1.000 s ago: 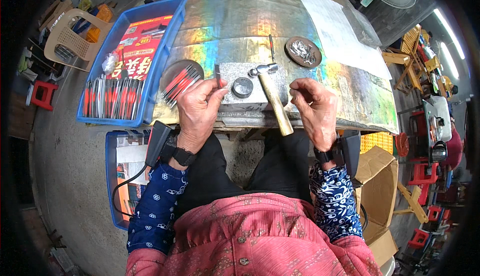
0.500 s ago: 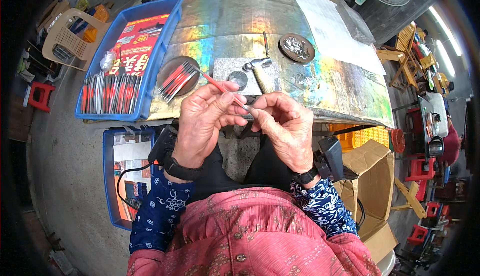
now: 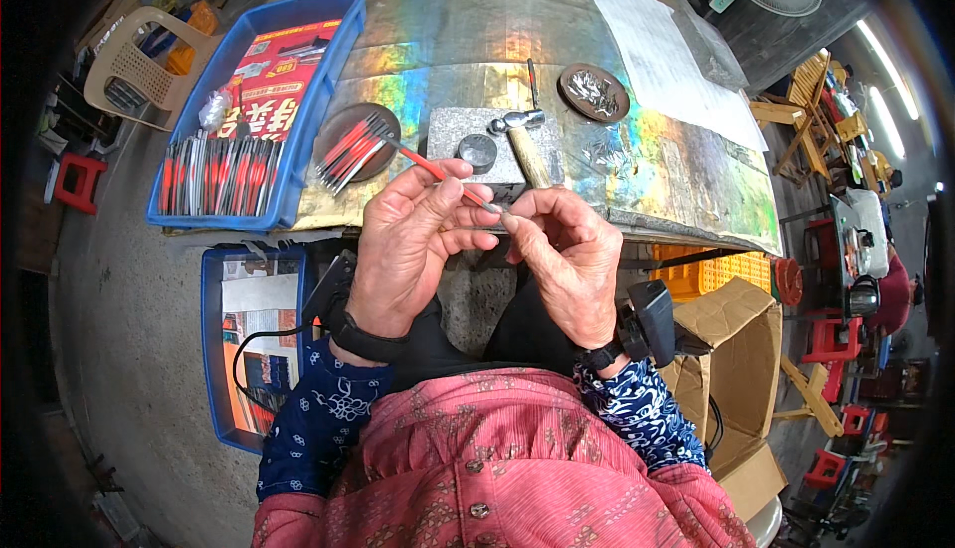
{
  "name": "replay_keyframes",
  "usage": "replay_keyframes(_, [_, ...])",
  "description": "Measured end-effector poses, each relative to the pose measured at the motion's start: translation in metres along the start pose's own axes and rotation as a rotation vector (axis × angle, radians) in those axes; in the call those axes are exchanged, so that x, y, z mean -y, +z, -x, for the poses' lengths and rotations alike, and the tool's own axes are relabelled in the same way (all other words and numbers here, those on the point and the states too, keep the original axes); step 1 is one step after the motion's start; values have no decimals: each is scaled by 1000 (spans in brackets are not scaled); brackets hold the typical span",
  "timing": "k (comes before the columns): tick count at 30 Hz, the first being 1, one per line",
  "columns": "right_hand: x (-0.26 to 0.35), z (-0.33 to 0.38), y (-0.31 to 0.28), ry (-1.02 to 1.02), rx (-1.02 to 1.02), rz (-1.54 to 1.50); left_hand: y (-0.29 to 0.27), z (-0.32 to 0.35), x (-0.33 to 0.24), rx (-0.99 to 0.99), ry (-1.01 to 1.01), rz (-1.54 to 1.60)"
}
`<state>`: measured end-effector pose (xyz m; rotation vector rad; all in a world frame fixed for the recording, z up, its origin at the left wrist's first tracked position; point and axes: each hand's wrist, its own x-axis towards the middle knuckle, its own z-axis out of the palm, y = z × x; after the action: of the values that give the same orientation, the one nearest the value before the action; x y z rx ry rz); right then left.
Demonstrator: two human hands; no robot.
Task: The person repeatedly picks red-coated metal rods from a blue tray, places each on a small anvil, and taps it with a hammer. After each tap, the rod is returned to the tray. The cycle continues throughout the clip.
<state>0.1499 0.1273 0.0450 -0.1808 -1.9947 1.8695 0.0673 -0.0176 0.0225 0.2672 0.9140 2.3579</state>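
A slim red stick with a dark far end is pinched between the thumb and fingers of my left hand. It slants down to the right, and its near end looks grey and metallic. At that near end my right hand pinches with thumb and forefinger; what lies between those fingertips is too small to make out. Just beyond my hands is a speckled stone block with a round dark metal piece and a hammer on it. To the left, a round brown dish carries several similar red sticks.
A blue tray at the left holds rows of red, black and grey sticks. A second brown dish at the right holds small silver pieces. A dark-handled tool lies behind the block. By my right arm stands an open cardboard box.
Both hands keep nearly the same pinch on the stick and its near end. The view has shifted slightly, with the table and its things a little lower or aside.
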Motion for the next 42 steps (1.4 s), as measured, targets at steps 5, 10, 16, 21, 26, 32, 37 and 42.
replay_keyframes(5, [-3,2,-2,7,20,56,1,0,1,-7,5,5])
replay_keyframes(10, [-5,3,-1,5,8,81,2,1,3,-18,33,-14])
replay_keyframes(16, [-8,4,5,-11,-54,51,2,2,6,-46,35,-4])
replay_keyframes(21, [-14,4,13,-58,-124,87,1,1,12,-37,104,-62])
replay_keyframes(26, [-22,1,17,-54,-148,92,0,0,13,-90,110,-96])
replay_keyframes(32, [-27,-7,20,-178,-157,266,-1,-4,11,-141,114,-141])
replay_keyframes(37, [-20,-13,13,-254,-92,439,-6,-14,7,-101,112,-117])
replay_keyframes(42, [-15,-21,-13,-391,-64,897,-15,-39,-4,-82,218,-344])
